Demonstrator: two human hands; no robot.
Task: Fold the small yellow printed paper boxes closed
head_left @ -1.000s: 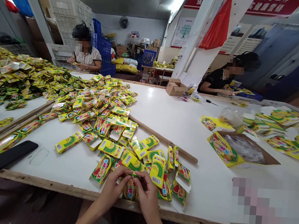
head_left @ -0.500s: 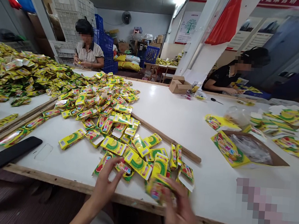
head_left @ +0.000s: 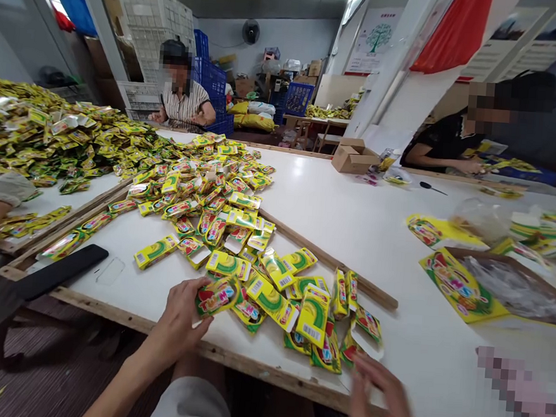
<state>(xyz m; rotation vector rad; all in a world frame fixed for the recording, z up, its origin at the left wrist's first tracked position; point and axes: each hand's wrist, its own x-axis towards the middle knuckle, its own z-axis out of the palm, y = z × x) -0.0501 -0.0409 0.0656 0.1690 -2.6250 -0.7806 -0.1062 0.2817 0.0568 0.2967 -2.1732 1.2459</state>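
A small, flat yellow-and-green cardboard box [head_left: 217, 295] is at the near middle of the white surface [head_left: 343, 226], its left end held between the thumb and fingers of the left hand [head_left: 180, 313], which cover that edge. Its printed face turns upward, with a patch of red and plump multicoloured letters; "TU" starts the word and "NS" seems to end it, the middle being unclear.

The right hand [head_left: 382, 393], near right, is blurred and cut off below; I cannot tell how wide its grip is, or whether its fingertips touch the box with an open white flap [head_left: 368, 332] just beyond.

Farther out, a loose heap of matching yellow boxes [head_left: 239, 217] overlaps itself, several showing barcodes too small to read. To the right, an open yellow printed carton [head_left: 460, 288] contains crumpled clear plastic [head_left: 510, 288], similar lettering on its side. At far left, a white-gloved hand [head_left: 8, 188] is cut by the edge. The far green-tree poster's [head_left: 378, 41] text is illegible.
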